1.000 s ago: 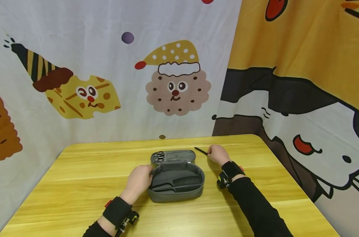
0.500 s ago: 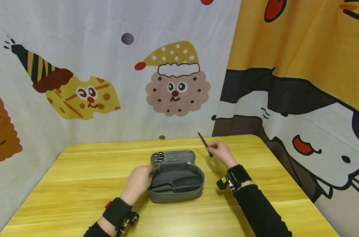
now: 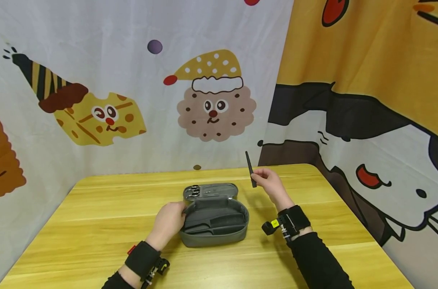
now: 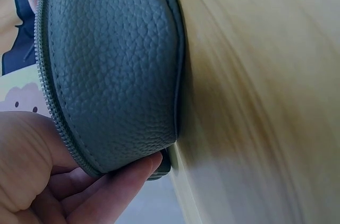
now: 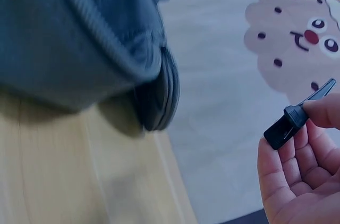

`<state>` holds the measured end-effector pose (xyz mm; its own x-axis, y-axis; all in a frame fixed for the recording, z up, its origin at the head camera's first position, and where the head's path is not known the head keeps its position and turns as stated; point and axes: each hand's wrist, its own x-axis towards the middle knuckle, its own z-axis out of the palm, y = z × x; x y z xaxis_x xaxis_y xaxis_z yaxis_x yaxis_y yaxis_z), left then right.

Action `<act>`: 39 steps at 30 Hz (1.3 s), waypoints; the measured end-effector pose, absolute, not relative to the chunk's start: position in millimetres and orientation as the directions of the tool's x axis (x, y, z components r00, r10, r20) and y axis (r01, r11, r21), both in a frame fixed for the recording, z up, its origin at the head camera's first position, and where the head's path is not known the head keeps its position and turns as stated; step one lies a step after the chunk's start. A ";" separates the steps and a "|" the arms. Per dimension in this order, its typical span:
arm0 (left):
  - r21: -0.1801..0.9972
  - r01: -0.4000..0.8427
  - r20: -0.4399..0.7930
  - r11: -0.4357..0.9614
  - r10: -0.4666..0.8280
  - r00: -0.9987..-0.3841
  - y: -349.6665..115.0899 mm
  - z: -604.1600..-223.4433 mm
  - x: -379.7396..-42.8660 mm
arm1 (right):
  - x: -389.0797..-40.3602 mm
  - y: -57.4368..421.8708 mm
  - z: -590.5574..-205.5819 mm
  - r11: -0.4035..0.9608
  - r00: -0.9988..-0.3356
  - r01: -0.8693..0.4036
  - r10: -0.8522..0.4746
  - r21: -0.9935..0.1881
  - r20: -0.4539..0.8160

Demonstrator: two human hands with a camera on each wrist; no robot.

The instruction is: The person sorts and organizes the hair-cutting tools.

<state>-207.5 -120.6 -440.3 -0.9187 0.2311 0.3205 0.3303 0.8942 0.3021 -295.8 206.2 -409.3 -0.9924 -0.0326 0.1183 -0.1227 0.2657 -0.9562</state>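
Observation:
A grey zip case (image 3: pixel 214 241) stands unzipped on the table, its pebbled side (image 4: pixel 111 65) large in the left wrist view. My left hand (image 3: pixel 169 218) grips the case's left end, fingers against the outer wall and thumb at the zipped rim. Raised to the right of the case, my right hand (image 3: pixel 271 184) pinches a slim black hair clip (image 3: pixel 250 166) between thumb and fingers. The clip (image 5: pixel 287 123) points its narrow tip up and away. Inside the case lie dark combs (image 3: pixel 228 220). Scissors (image 3: pixel 194 191) sit in the folded-back lid (image 3: pixel 219 190).
The wood-grain table (image 3: pixel 107 224) ends at a back edge close to a printed curtain (image 3: pixel 118 156). Another patterned curtain (image 3: pixel 367 124) hangs along the right side. Each wrist wears a black strap with a small camera (image 3: pixel 270 227).
My right hand has lifted slightly and turned, bringing the hair clip from nearly flat to almost upright. My left hand and the case have stayed put.

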 end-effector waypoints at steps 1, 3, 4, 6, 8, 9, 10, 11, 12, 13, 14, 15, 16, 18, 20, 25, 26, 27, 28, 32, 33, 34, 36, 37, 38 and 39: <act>0.304 0.331 0.320 0.893 0.231 -0.919 -120.4 -440.2 -207.5 | -294.1 204.6 -408.0 0.249 -0.992 -0.126 -0.033 -0.960 0.122; 0.308 0.331 0.321 0.892 0.230 -0.919 -120.2 -439.9 -207.4 | -290.5 201.1 -405.8 0.223 -0.991 -0.135 -0.038 -0.965 0.130; 0.309 0.329 0.320 0.892 0.228 -0.920 -120.0 -439.7 -207.3 | -288.7 199.3 -404.9 0.210 -0.990 -0.141 -0.045 -0.967 0.134; 0.312 0.324 0.319 0.893 0.223 -0.921 -119.8 -439.7 -207.3 | -285.2 195.6 -403.6 0.191 -0.988 -0.154 -0.057 -0.969 0.146; 0.314 0.319 0.318 0.894 0.217 -0.923 -119.5 -439.8 -207.3 | -281.4 191.8 -402.2 0.173 -0.985 -0.167 -0.065 -0.971 0.158; 0.315 0.316 0.316 0.895 0.215 -0.924 -119.4 -440.0 -207.3 | -279.7 189.9 -401.7 0.163 -0.984 -0.173 -0.069 -0.971 0.163; 0.316 0.313 0.316 0.895 0.212 -0.925 -119.4 -440.0 -207.3 | -277.7 188.0 -401.0 0.157 -0.983 -0.177 -0.071 -0.972 0.168; 0.317 0.312 0.315 0.896 0.210 -0.925 -119.4 -440.1 -207.2 | -275.7 186.0 -400.2 0.150 -0.982 -0.181 -0.073 -0.972 0.171; 0.317 0.312 0.315 0.896 0.210 -0.926 -119.4 -440.2 -207.2 | -274.0 184.1 -399.8 0.145 -0.982 -0.184 -0.077 -0.972 0.174; 0.318 0.312 0.316 0.895 0.210 -0.925 -119.4 -440.3 -207.1 | -272.0 182.1 -398.9 0.140 -0.981 -0.186 -0.077 -0.973 0.177; 0.319 0.312 0.316 0.895 0.210 -0.925 -119.4 -440.3 -207.0 | -270.0 180.1 -397.9 0.130 -0.981 -0.185 -0.077 -0.974 0.176; 0.320 0.313 0.318 0.894 0.210 -0.924 -119.4 -440.3 -207.0 | -268.2 178.3 -397.2 0.123 -0.981 -0.185 -0.078 -0.975 0.176; 0.321 0.314 0.319 0.893 0.210 -0.924 -119.4 -440.4 -207.0 | -266.7 176.4 -396.7 0.115 -0.981 -0.186 -0.082 -0.976 0.177; 0.323 0.315 0.322 0.892 0.209 -0.923 -119.5 -440.7 -206.9 | -264.1 172.7 -396.3 0.087 -0.980 -0.183 -0.092 -0.979 0.175; 0.328 0.313 0.319 0.891 0.208 -0.925 -119.6 -441.1 -206.8 | -261.7 169.1 -396.3 0.054 -0.980 -0.178 -0.104 -0.982 0.172; 0.341 0.303 0.312 0.890 0.197 -0.929 -119.5 -440.8 -206.0 | -255.5 159.6 -397.4 0.003 -0.978 -0.174 -0.121 -0.985 0.173; 0.346 0.302 0.312 0.888 0.194 -0.930 -119.6 -440.7 -205.5 | -254.2 157.8 -397.6 0.002 -0.978 -0.173 -0.120 -0.985 0.171; 0.357 0.296 0.309 0.886 0.187 -0.932 -119.4 -440.3 -205.1 | -253.0 156.0 -398.0 -0.002 -0.978 -0.172 -0.120 -0.985 0.171; 0.369 0.290 0.307 0.883 0.179 -0.935 -119.2 -440.1 -204.6 | -252.1 154.4 -398.6 -0.008 -0.979 -0.168 -0.118 -0.986 0.168; 0.429 0.281 0.337 0.858 0.137 -0.931 -117.6 -439.0 -204.0 | -248.2 149.3 -399.5 -0.025 -0.978 -0.168 -0.120 -0.986 0.170; 0.453 0.281 0.354 0.846 0.119 -0.928 -116.8 -438.5 -204.3 | -247.4 148.2 -399.6 -0.034 -0.977 -0.171 -0.123 -0.985 0.174; 0.477 0.290 0.379 0.830 0.103 -0.920 -116.0 -437.7 -204.7 | -246.4 147.0 -399.3 -0.041 -0.976 -0.175 -0.126 -0.984 0.179; 0.527 0.334 0.453 0.781 0.074 -0.889 -114.4 -437.4 -206.7 | -245.0 144.7 -399.1 -0.041 -0.973 -0.185 -0.131 -0.982 0.189; 0.549 0.360 0.489 0.754 0.060 -0.871 -113.4 -438.4 -208.0 | -244.3 143.5 -399.1 -0.037 -0.972 -0.190 -0.136 -0.981 0.193; 0.551 0.385 0.527 0.741 0.049 -0.849 -113.2 -443.5 -211.7 | -243.7 142.5 -399.2 -0.032 -0.970 -0.194 -0.143 -0.981 0.196; 0.552 0.410 0.562 0.726 0.039 -0.826 -112.7 -448.5 -215.8 | -243.3 141.3 -399.5 -0.027 -0.970 -0.194 -0.146 -0.981 0.196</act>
